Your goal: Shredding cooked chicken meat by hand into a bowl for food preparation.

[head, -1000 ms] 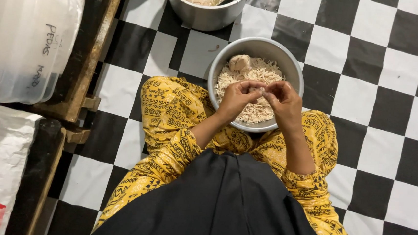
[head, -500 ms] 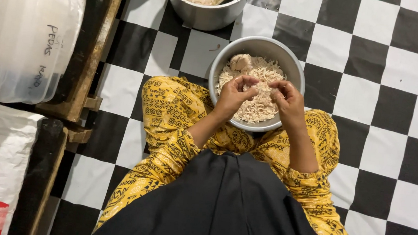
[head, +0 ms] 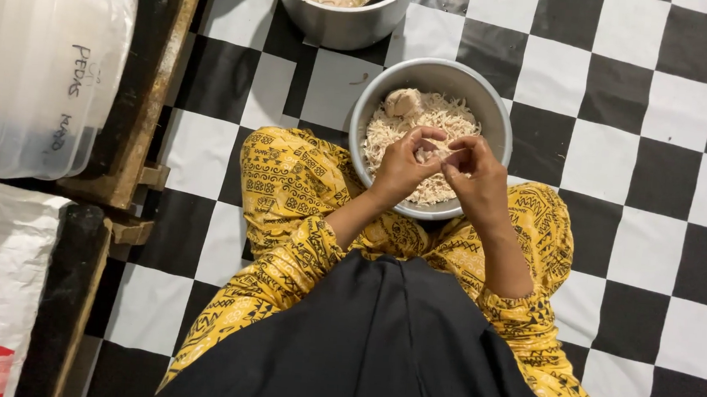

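Mostly done, I judge: both my left hand (head: pixel 401 167) and right hand (head: pixel 475 178) pinch one pale meat shred over the centre-frame round steel bowl (head: pixel 492 109), already heaped with shredded pale meat (head: pixel 387 130), one whole chunk (head: pixel 402 102) left.

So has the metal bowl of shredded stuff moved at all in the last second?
No. The bowl sits on the same floor squares as before, against the knees; only the hands shifted slightly above it.
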